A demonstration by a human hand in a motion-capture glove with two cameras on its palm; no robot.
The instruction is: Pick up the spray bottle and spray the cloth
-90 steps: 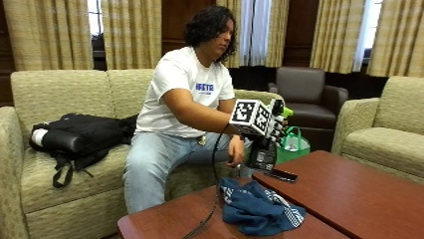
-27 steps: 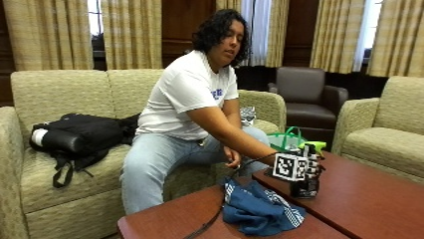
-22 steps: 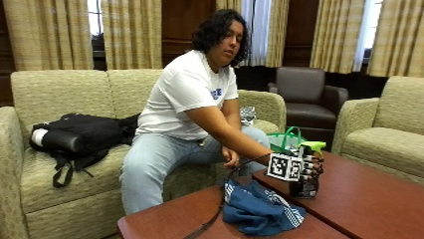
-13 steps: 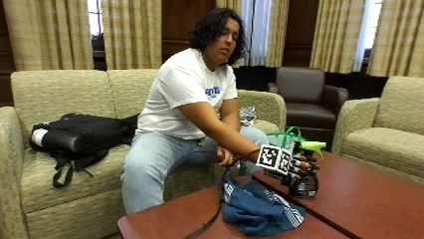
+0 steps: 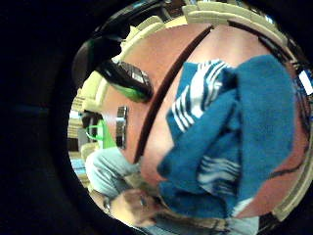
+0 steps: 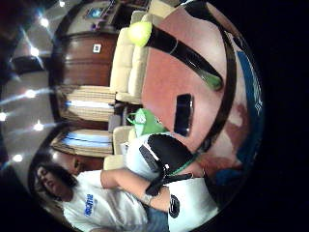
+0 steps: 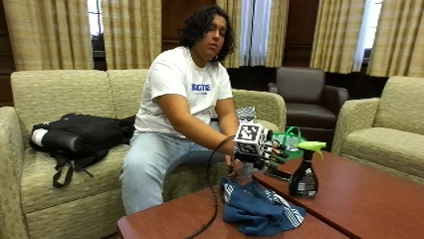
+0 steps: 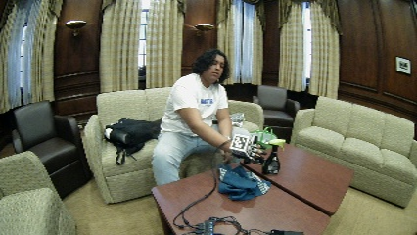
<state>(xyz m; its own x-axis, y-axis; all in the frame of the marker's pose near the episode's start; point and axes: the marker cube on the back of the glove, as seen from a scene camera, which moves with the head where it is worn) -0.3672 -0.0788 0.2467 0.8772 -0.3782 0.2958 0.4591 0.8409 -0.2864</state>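
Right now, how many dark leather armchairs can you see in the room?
2: one dark brown leather armchair behind the person's sofa by the curtains, another dark leather armchair at the room's near side. More may be hidden off-frame.

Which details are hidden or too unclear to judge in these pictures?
- Label text on the spray bottle: too small in the outside view.
- Whether the cloth is wet: not visible in any view.
- Palm side of the gloved right hand: covered by the marker cube and glove in the outside view.
- Dark flat object on the table: too blurred to identify.
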